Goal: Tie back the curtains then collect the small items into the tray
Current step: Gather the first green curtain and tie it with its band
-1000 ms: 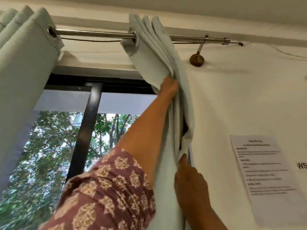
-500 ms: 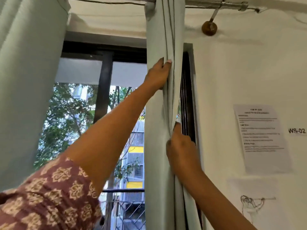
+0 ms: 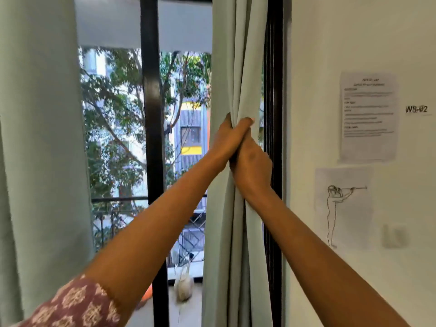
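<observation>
The right curtain (image 3: 232,67), pale grey-green, hangs gathered into a narrow bundle beside the black window frame. My left hand (image 3: 230,138) wraps around the bundle at mid height, fingers closed on the folds. My right hand (image 3: 252,166) grips the same bundle just below and behind it, the two hands touching. The left curtain (image 3: 40,138) hangs loose along the left edge. No tie-back, tray or small items are in view.
A black window bar (image 3: 152,138) stands between the curtains, with trees and buildings outside. On the white wall at right are a printed sheet (image 3: 368,116), a "WS-02" label (image 3: 416,109), a line drawing (image 3: 342,208) and a wall switch (image 3: 395,234).
The view has dropped from the curtain rod to mid window. My left hand slid down the right curtain to meet my right hand, and the folds are now bunched tighter.
</observation>
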